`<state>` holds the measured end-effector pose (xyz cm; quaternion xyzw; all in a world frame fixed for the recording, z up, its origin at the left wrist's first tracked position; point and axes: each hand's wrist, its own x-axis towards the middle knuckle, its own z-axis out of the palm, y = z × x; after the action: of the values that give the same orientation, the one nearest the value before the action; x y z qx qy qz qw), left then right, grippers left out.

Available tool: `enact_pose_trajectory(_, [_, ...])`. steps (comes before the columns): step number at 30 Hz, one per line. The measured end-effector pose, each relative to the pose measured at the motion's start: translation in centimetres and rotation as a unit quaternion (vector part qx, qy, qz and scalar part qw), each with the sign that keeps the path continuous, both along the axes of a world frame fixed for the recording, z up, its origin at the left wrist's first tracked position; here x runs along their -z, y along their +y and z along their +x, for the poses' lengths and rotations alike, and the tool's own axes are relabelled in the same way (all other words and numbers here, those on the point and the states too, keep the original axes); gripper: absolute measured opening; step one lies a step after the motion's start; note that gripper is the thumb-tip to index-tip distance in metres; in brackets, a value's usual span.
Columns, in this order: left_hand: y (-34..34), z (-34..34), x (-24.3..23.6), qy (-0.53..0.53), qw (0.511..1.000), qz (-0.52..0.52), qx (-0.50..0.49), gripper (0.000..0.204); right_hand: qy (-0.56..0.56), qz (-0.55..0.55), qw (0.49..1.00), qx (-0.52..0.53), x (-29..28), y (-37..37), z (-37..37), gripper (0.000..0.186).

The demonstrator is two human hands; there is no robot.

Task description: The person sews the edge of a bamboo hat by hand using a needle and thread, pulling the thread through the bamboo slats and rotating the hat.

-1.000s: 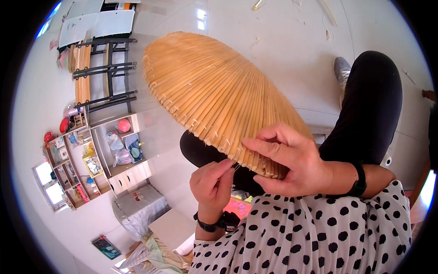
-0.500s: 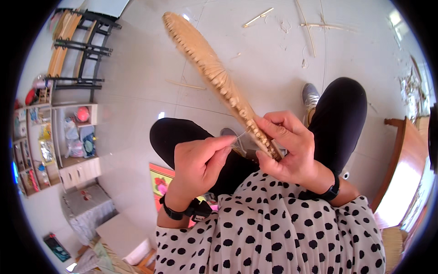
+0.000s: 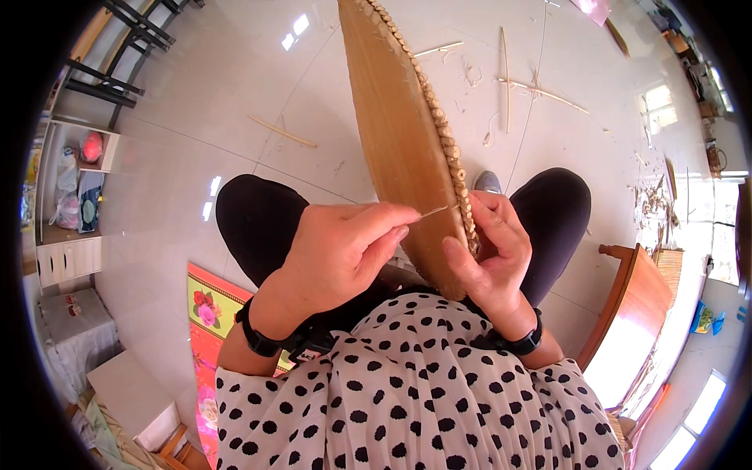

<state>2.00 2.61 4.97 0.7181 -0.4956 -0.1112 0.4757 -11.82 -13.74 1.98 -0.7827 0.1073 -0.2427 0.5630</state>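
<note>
A long tan, wood-like panel (image 3: 399, 125) stands tilted up between my knees, its smooth face turned left. Knobbly, braided-looking loops line its right edge (image 3: 448, 145). My right hand (image 3: 501, 251) grips this edge near the lower end, fingers behind and thumb at the front. Between thumb and forefinger, my left hand (image 3: 345, 247) pinches a thin pale strand (image 3: 433, 211) that reaches toward the looped edge. Whether its tip enters the loops is too fine to tell. The panel's far end runs past the top of the view.
Thin sticks (image 3: 505, 82) and fibre scraps lie on the tiled floor ahead. A flowered mat (image 3: 205, 352) is at my left, with shelves (image 3: 70, 196) beyond. To my right stands a wooden bench (image 3: 627, 305). My knees flank the panel.
The panel has turned from nearly edge-on to show its smooth face, and its upper end has swung right. My left hand still pinches the strand; my right hand has shifted slightly left in view.
</note>
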Motion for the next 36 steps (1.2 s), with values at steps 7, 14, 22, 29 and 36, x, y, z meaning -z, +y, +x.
enact_pose_trajectory(7, [1.1,-0.2,-1.3,0.018,0.998,0.053,-0.015,0.013,-0.075,-0.019,0.997,-0.016,0.7,0.3,0.7,0.055])
enact_pose_trajectory(14, [3.8,-1.8,-2.1,0.035,0.988,0.109,-0.1,0.013,-0.071,0.027,0.995,-0.059,0.7,2.3,1.5,0.057])
enact_pose_trajectory(22, [5.1,-3.2,-1.4,0.013,0.982,0.092,-0.164,0.012,-0.114,0.082,0.985,-0.101,0.8,3.1,2.2,0.053])
enact_pose_trajectory(29, [4.2,-3.3,-1.5,-0.019,0.982,0.08,-0.17,0.014,-0.137,0.101,0.98,-0.102,0.9,2.8,2.4,0.05])
enact_pose_trajectory(36, [3.8,-3.1,-1.6,-0.047,0.983,0.071,-0.16,0.013,-0.129,0.123,0.978,-0.112,1.0,2.9,2.3,0.054])
